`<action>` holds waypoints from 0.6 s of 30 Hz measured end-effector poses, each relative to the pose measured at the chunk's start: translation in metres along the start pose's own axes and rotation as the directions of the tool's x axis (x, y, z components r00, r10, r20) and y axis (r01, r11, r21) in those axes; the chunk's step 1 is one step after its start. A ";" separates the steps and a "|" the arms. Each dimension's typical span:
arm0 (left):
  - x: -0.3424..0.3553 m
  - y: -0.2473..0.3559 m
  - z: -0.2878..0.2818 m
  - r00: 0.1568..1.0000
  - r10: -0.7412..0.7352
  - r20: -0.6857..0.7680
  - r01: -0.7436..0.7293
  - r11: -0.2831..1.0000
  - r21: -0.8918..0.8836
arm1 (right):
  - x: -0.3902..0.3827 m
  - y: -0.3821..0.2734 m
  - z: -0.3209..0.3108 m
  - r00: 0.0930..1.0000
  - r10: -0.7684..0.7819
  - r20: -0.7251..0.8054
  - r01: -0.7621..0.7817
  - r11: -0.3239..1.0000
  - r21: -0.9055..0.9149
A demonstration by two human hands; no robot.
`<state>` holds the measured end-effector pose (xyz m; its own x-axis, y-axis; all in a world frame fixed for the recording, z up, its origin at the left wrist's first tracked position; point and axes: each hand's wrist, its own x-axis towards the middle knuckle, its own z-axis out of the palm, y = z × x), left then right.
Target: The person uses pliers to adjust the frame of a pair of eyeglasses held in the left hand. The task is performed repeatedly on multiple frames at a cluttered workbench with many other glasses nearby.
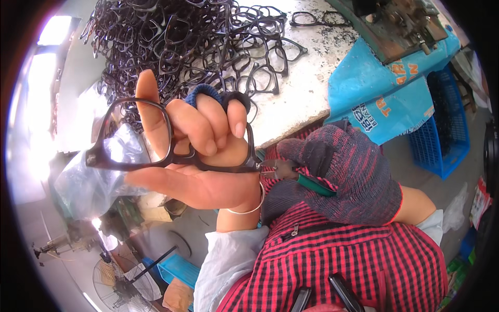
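Observation:
My bare left hand [210, 184], with blue and black bands round two fingers and a thin bracelet at the wrist, grips a dark eyeglass frame [93, 157]. One finger pokes up through the frame's left lens opening; the other fingers curl over the bridge and far rim. No temple arms show on the frame. My right hand [353, 171] wears a grey-and-red knitted glove and is closed round pliers [279, 169] with green handles. Their jaws meet the frame's right end, by the hinge; whether they bite on it I cannot tell.
A big heap of dark eyeglass frames [171, 41] covers the white table [306, 88] ahead. A metal machine [400, 26] stands at the far right above a blue sheet [384, 104]. Right of it is a blue crate [457, 151]. A floor fan [122, 283] stands lower left.

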<state>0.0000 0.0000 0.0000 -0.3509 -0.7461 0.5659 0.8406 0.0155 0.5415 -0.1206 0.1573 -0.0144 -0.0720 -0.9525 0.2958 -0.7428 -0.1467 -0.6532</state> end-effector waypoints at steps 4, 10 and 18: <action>-0.006 -0.005 0.004 0.998 0.061 -0.032 -0.059 0.997 0.055 | -0.003 -0.003 -0.002 0.999 -0.020 -0.034 0.015 0.990 -0.141; -0.007 -0.002 0.012 0.989 0.149 0.016 -0.150 0.970 0.190 | 0.001 -0.005 0.000 1.000 0.011 0.009 -0.009 0.984 -0.177; -0.012 -0.002 0.014 0.995 0.096 0.009 -0.096 0.983 0.154 | -0.003 0.015 0.011 0.997 0.020 0.068 -0.033 0.979 0.199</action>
<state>-0.0035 0.0188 0.0009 -0.2726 -0.7348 0.6211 0.7967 0.1895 0.5739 -0.1246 0.1545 -0.0328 -0.0410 -0.9712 0.2346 -0.5926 -0.1654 -0.7884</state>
